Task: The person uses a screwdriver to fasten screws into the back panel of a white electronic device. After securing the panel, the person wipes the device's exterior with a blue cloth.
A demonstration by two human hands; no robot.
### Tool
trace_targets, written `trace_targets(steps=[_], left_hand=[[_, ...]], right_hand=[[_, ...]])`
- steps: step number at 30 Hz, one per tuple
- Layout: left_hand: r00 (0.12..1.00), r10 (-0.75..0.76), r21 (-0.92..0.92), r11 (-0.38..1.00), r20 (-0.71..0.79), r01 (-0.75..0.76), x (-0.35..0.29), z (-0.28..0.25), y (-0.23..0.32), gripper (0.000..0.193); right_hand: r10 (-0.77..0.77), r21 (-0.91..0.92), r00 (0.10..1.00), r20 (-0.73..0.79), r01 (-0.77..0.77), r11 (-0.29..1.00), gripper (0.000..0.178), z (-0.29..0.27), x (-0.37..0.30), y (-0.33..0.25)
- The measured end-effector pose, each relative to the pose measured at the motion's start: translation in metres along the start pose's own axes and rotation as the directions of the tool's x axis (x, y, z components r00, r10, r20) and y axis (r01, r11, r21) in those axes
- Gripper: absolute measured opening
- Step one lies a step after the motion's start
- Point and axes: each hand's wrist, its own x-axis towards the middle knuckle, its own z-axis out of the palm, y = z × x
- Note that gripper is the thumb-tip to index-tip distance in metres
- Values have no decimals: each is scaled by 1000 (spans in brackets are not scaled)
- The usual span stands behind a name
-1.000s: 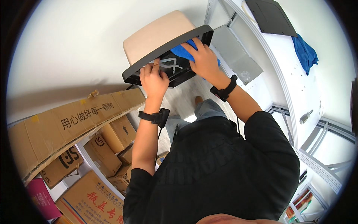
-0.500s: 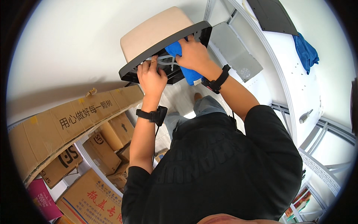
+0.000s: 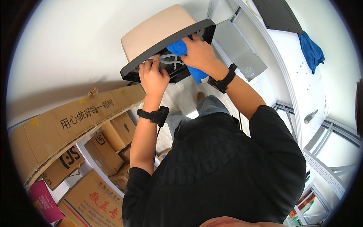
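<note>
A beige casing [image 3: 159,31] with a dark grey rim [image 3: 166,41] is tilted in front of me, its black inside and pale tubes [image 3: 170,59] partly showing. My left hand [image 3: 154,77] grips the rim at its left part, fingers hooked over the edge. Farther right, my right hand [image 3: 200,53] holds a blue cloth [image 3: 177,47] against the inner side of the rim; its fingertips are partly hidden. The cloth's loose end hangs below this hand.
Left of me stands a shelf with cardboard boxes [image 3: 104,153] and a long cardboard strip [image 3: 72,113]. On the right, a white surface [image 3: 287,72] carries a screwdriver [image 3: 310,117], small screws, a dark panel [image 3: 278,15] and another blue cloth [image 3: 311,53]. A grey panel [image 3: 238,49] leans behind.
My right hand has shifted slightly right along the rim with the cloth, and its loose end hangs a little differently. My left hand keeps its place on the rim.
</note>
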Motion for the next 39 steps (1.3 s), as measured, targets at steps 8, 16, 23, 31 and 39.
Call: trace_targets(steps=[8, 16, 23, 31, 39], left_hand=[[999, -9, 17, 1000, 35, 9, -1, 4, -4, 47], [998, -42, 29, 999, 54, 41, 1, 1, 0, 51], [996, -6, 48, 999, 92, 2, 10, -1, 9, 52], [996, 72, -73, 995, 57, -68, 27, 17, 11, 41], [999, 44, -189, 981, -10, -45, 17, 17, 13, 44]], right_hand=[[-139, 139, 990, -23, 141, 980, 79, 19, -9, -15], [-383, 120, 919, -98, 393, 912, 76, -1, -57, 26], [-286, 99, 935, -209, 311, 945, 76, -1, -58, 48], [-233, 328, 946, -225, 299, 896, 71, 22, -34, 31], [-138, 244, 958, -250, 200, 949, 67, 6, -42, 56]])
